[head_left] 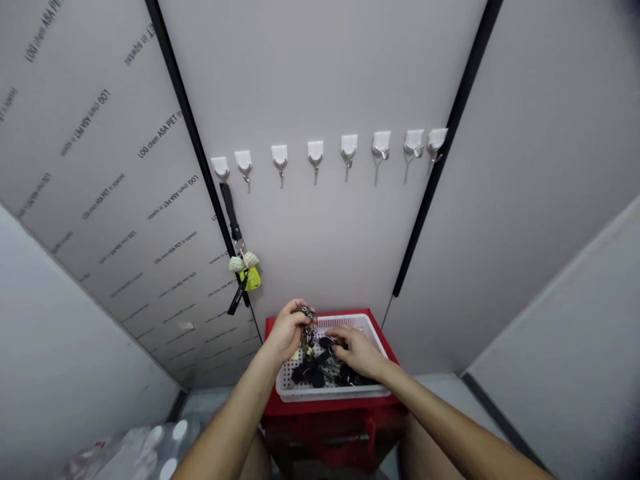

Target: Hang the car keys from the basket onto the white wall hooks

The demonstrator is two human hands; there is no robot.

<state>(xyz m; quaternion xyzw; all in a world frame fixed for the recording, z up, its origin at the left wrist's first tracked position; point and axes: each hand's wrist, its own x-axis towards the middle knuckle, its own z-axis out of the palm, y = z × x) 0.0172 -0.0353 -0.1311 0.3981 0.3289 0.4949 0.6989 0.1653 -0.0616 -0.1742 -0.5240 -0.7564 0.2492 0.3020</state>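
My left hand (287,330) is closed on a keychain (306,333) that it holds up over a white perforated basket (330,392). The keychain's metal ring and charms dangle below my fingers. My right hand (357,350) reaches into the basket, its fingers curled among several dark keychains (320,373) lying there. The basket rests on a red stool (327,407) against the wall.
A row of several white adhesive hooks (315,155) runs across the grey wall. The leftmost hook (221,167) carries a black strap keychain with a checked bow and yellow tag (245,267). Plastic bottles in wrap (145,447) lie on the floor at lower left.
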